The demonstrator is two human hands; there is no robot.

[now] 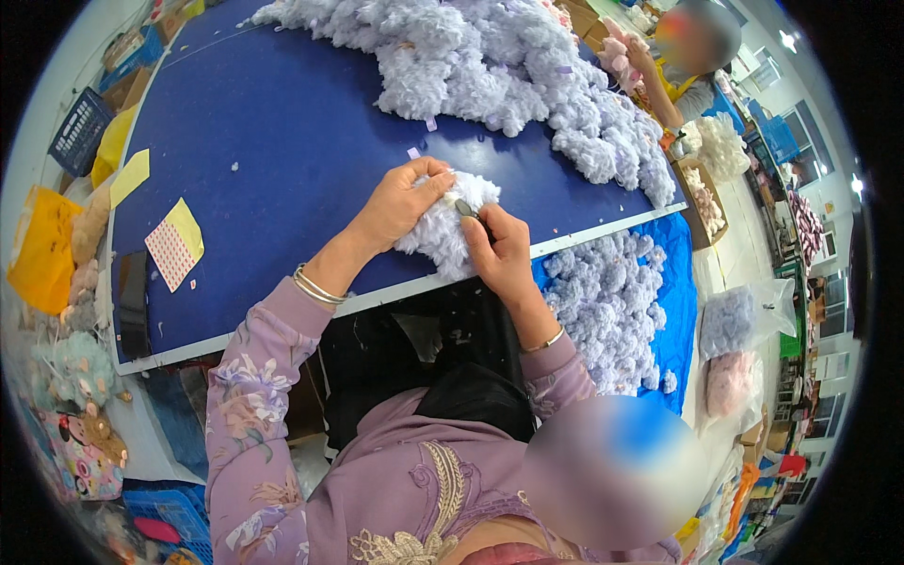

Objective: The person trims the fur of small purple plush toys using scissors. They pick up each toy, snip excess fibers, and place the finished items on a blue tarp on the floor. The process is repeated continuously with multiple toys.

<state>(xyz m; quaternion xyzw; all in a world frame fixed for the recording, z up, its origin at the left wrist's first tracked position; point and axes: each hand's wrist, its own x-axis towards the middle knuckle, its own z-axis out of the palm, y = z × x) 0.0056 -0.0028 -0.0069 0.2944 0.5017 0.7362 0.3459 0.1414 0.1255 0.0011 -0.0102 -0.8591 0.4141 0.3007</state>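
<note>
Close to the table's near edge, a fluffy pale-lilac plush piece (436, 237) is between my hands. My left hand (397, 202) is closed, with thumb and fingers pinching the top of the plush. In the fingers of my right hand (504, 247) is a small dark metal tool (464, 208); its tip touches the fur, and most of it is hidden by the grip, so its kind does not show. A small lilac tag (414, 153) sticks up just beyond my left hand.
A big heap of lilac plush pieces (471, 71) covers the far side of the blue table (273, 169). More lie on blue sheeting (673, 282) at right. A sticker sheet (174, 247) and dark phone-like slab (134, 303) lie left. Another person (683, 80) works far right.
</note>
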